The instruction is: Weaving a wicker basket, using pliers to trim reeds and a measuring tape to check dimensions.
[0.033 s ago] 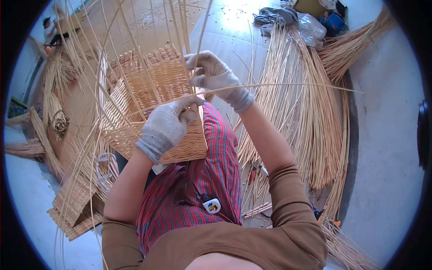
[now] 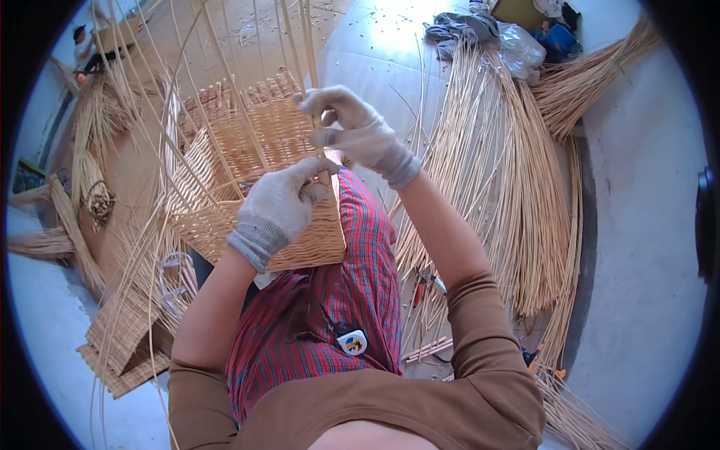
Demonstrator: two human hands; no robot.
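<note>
A partly woven wicker basket (image 2: 214,229) with tall upright canes (image 2: 244,112) rests on my lap over red plaid cloth (image 2: 360,217). My left hand (image 2: 277,202), in a pale glove, grips the basket's near right corner, thumb and fingers pinched at the weaving. Just above it my right hand (image 2: 349,131), also gloved, is curled at the right-hand canes, its fingertips closed on a thin strand, slightly blurred by motion. A small white round-cornered object (image 2: 352,342) with a cord lies on my lap.
Long bundles of cane (image 2: 536,225) lie right, more (image 2: 101,112) left, beside woven panels (image 2: 112,337). Red-handled cutters (image 2: 420,289) lie by my right leg. Clothing (image 2: 457,30) and plastic bags (image 2: 517,52) are piled at back right. Another person (image 2: 84,49) sits at far left.
My right hand has shifted slightly left and blurred. The long strand that crossed horizontally to the right is no longer distinct there. My left hand holds its place.
</note>
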